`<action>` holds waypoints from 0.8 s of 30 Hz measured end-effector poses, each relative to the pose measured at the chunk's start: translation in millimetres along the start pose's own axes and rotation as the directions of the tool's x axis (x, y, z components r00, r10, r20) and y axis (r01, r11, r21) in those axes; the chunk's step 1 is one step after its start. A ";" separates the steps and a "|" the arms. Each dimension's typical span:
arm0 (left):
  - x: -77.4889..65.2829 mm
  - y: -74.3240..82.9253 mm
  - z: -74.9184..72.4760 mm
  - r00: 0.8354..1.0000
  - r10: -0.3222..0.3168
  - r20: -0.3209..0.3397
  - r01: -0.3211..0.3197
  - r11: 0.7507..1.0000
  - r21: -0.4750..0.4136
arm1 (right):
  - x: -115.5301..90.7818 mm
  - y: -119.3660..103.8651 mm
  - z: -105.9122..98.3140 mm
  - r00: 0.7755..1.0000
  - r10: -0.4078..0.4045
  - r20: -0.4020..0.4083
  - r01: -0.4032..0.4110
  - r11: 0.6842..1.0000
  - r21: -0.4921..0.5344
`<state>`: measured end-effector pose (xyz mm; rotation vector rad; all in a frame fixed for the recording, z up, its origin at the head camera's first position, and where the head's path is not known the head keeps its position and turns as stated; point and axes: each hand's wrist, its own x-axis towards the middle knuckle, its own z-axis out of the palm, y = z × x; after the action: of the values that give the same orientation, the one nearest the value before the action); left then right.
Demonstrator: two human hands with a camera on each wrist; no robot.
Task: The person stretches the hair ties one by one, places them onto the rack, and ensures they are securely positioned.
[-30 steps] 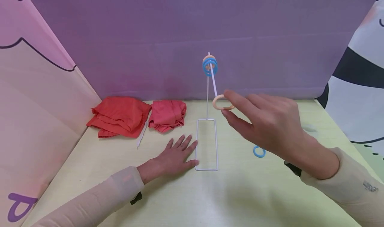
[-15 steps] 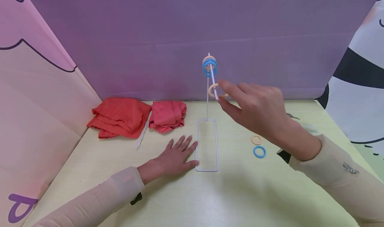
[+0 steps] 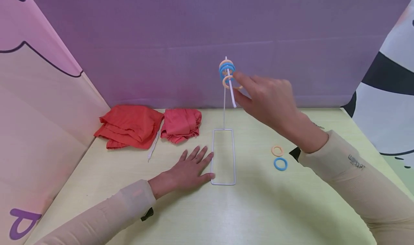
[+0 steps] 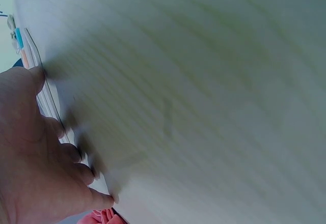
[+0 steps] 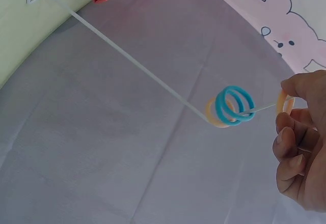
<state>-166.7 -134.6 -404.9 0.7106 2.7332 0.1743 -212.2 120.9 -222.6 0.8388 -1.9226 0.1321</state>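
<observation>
A white wire stand [image 3: 233, 155] has a flat rectangular base, a tall upright and a rod [image 3: 232, 96] pointing toward me. Blue rings [image 3: 221, 71] and a peach ring behind them hang at the rod's far end. My right hand [image 3: 270, 99] pinches another peach ring [image 5: 279, 103] between thumb and index finger; the rod passes through this ring. The hand's other fingers are curled in the right wrist view. Flat on the table, my left hand [image 3: 185, 171] has its fingers spread, thumb and index fingertip at the base's left side.
A loose peach ring [image 3: 277, 151] and a blue ring [image 3: 280, 164] lie right of the stand. Two folded red cloths [image 3: 129, 126] sit at the back left, a white cord [image 3: 153, 148] beside them. A small metal object [image 3: 318, 126] is partly behind the right arm.
My right hand has moved away from me and up, bringing the peach ring over the rod's tip and along it toward the hanging rings. The left hand has stayed in place.
</observation>
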 end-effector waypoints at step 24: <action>0.8 0.4 -0.9 1.000 0.005 0.001 -0.006 1.000 0.010 | 11.6 12.6 32.9 0.993 0.119 -0.006 -0.119 0.993 0.020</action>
<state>-167.5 -133.9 -404.2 0.7207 2.7330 0.1615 -247.6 110.5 -226.3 0.7354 -1.9673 0.2260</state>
